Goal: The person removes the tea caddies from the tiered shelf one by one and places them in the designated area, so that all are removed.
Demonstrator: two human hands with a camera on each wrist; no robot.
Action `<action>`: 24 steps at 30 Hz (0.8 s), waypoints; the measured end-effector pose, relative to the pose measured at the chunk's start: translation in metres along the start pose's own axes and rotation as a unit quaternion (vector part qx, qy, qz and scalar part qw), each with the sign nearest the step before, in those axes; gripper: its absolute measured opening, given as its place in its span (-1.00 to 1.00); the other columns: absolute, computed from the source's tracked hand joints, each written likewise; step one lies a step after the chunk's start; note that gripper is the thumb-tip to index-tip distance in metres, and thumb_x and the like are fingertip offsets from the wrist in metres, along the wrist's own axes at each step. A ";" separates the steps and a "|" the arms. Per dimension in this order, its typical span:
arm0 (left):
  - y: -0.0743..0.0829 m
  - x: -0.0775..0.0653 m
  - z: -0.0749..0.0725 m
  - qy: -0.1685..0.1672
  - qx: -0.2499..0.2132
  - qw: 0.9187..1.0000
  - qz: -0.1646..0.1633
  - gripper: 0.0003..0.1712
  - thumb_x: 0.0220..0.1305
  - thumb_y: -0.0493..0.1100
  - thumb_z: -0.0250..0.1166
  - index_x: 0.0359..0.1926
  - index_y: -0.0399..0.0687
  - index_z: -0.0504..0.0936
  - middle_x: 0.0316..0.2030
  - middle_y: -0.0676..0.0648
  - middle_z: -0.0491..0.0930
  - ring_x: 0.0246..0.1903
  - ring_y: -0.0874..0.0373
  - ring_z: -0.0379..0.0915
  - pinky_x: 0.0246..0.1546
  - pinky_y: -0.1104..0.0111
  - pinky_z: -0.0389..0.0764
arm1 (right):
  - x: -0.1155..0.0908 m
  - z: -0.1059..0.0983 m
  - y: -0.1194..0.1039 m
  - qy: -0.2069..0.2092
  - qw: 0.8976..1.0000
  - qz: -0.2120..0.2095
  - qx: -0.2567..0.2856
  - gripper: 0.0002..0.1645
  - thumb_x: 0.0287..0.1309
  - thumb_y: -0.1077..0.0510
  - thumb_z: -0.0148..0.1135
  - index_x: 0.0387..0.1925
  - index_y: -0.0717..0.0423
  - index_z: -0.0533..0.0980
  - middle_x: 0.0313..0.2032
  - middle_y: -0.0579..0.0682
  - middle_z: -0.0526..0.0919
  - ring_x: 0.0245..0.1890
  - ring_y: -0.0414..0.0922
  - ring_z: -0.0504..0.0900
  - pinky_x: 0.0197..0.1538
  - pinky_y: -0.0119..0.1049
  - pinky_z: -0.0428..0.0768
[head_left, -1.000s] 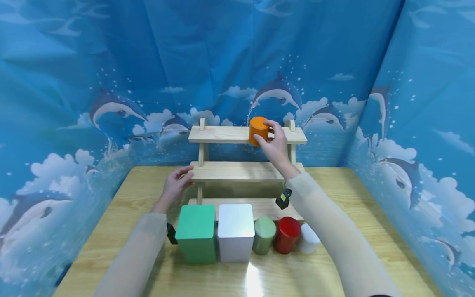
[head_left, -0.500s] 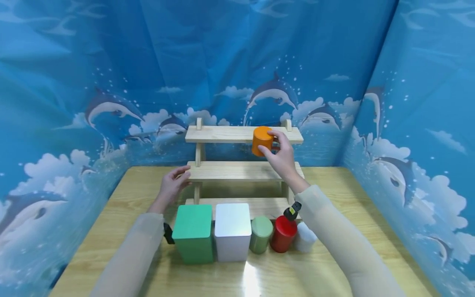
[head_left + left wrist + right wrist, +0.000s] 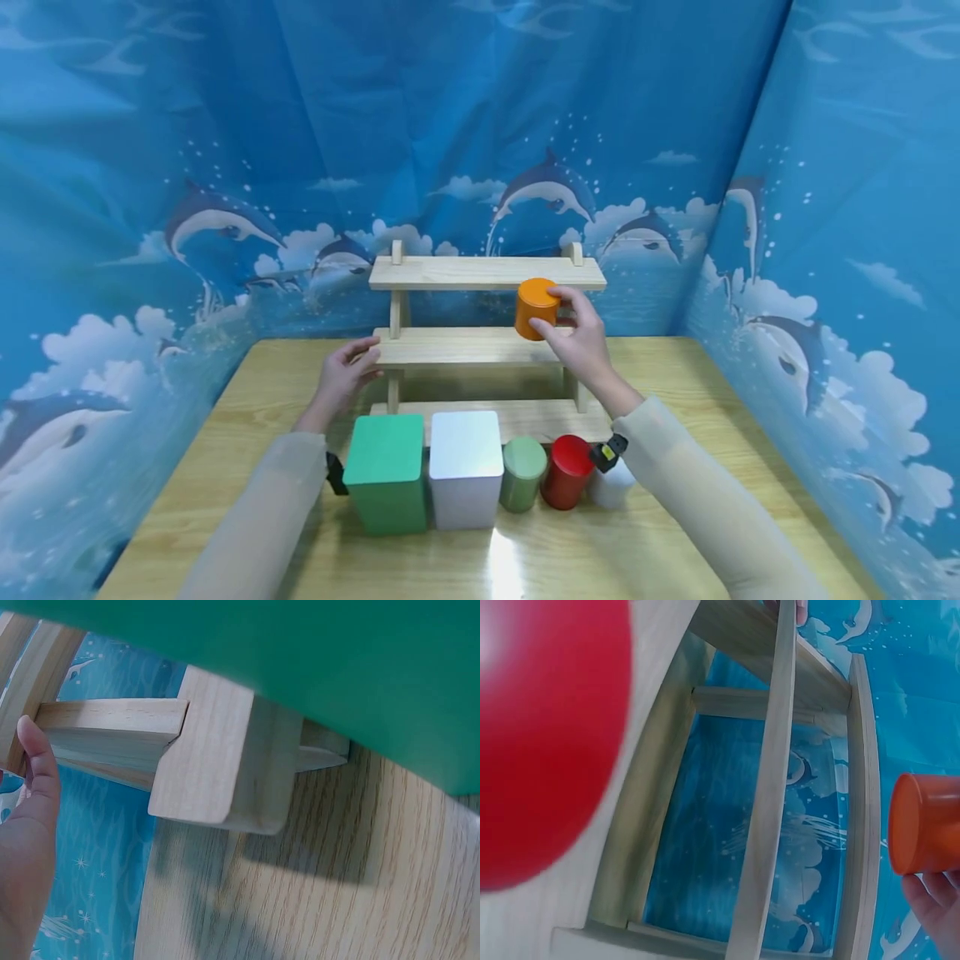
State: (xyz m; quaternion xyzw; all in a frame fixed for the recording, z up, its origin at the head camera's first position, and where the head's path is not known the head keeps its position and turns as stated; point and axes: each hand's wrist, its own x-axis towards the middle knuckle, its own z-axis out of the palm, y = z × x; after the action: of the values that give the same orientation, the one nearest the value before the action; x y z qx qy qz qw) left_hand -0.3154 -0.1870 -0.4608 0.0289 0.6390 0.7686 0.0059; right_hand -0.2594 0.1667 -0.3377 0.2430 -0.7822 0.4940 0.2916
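Observation:
An orange mug (image 3: 536,310) is held in my right hand (image 3: 583,340), thumb in front and fingers at its right side. It hangs in front of the gap between the top and middle boards of a three-tier wooden shelf (image 3: 465,346). Whether it touches a board I cannot tell. In the right wrist view the mug (image 3: 928,823) stands apart from the boards, with fingertips beneath it. My left hand (image 3: 343,375) grips the left end of the middle board, its thumb (image 3: 37,754) against the wood in the left wrist view.
Before the shelf stand a green box (image 3: 386,471), a white box (image 3: 466,471), a sage-green canister (image 3: 522,473), a red canister (image 3: 567,472) and a white canister (image 3: 611,486), partly behind the wrist camera. A blue dolphin-print curtain (image 3: 450,125) surrounds the wooden table (image 3: 420,562).
My right hand has lowered the orange mug from the top board's level to just above the middle board, slightly rightward. My left hand has kept its place. The head view has shifted slightly.

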 end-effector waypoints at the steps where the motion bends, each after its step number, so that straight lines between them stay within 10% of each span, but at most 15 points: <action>1: 0.001 -0.001 0.000 0.000 -0.001 1.000 -0.003 -0.44 0.27 -0.16 0.21 0.23 -0.32 0.34 0.08 -0.11 0.33 -0.26 0.25 0.47 -0.01 0.15 0.52 | -0.002 -0.002 0.000 0.000 1.000 -0.001 -0.005 -0.49 0.01 0.43 0.29 0.04 0.43 0.36 -0.01 0.29 0.45 -0.13 0.17 0.49 -0.14 0.10 0.56; 24: 0.006 -0.005 0.002 -0.008 -0.013 1.000 0.001 -0.45 0.30 -0.21 0.18 0.24 -0.36 0.30 0.05 -0.07 0.37 -0.24 0.22 0.46 -0.18 0.32 0.62 | -0.050 -0.051 0.006 0.008 0.996 0.051 -0.069 -0.46 -0.01 0.42 0.32 0.04 0.39 0.36 0.02 0.22 0.46 -0.07 0.00 0.49 -0.12 0.01 0.58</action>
State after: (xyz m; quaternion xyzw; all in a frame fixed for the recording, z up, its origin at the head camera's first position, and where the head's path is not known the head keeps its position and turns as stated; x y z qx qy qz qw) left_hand -0.3106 -0.1867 -0.4549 0.0351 0.6290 0.7765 0.0108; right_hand -0.2167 0.2203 -0.3581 0.1786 -0.8235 0.4548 0.2883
